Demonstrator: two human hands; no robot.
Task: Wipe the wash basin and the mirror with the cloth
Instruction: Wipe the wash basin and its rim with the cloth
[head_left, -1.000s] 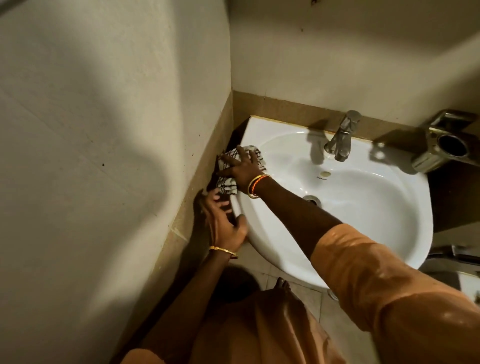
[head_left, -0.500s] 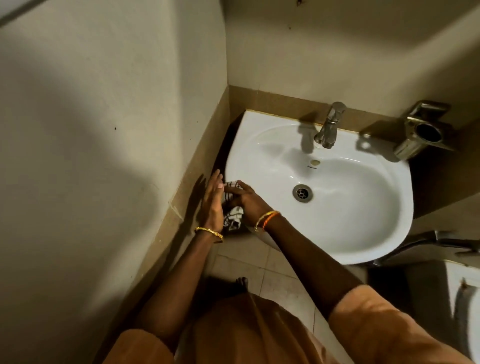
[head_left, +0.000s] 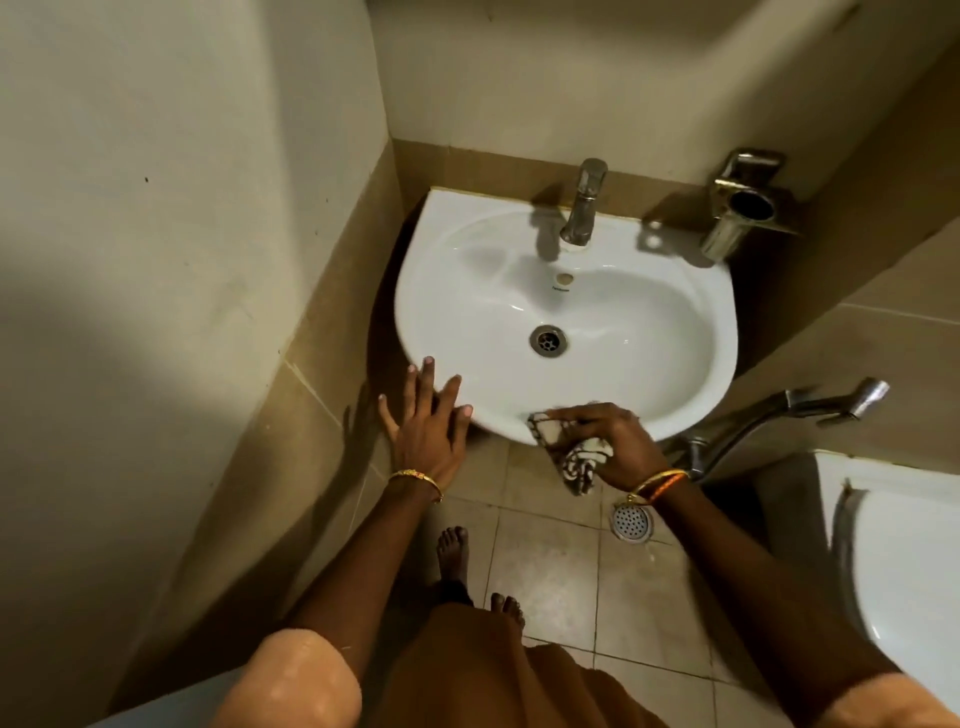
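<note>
The white wash basin (head_left: 649, 332) hangs in the corner, with a steel tap (head_left: 584, 205) at its back and a drain (head_left: 548, 340) in the bowl. My right hand (head_left: 618, 447) grips a black-and-white patterned cloth (head_left: 571, 454) and presses it against the basin's front rim; part of the cloth hangs below the rim. My left hand (head_left: 428, 426) rests flat with fingers spread on the front left edge of the basin. No mirror is in view.
A steel holder (head_left: 743, 208) is fixed to the wall right of the tap. A hand-spray hose (head_left: 795, 410) sticks out under the basin's right side. A white toilet (head_left: 904, 571) stands at the right. A floor drain (head_left: 631, 522) and my bare feet (head_left: 454, 551) are below.
My right hand has slid the cloth from the basin's left side along the rim to the front. My left hand has let go of the cloth and lies flat on the rim.
</note>
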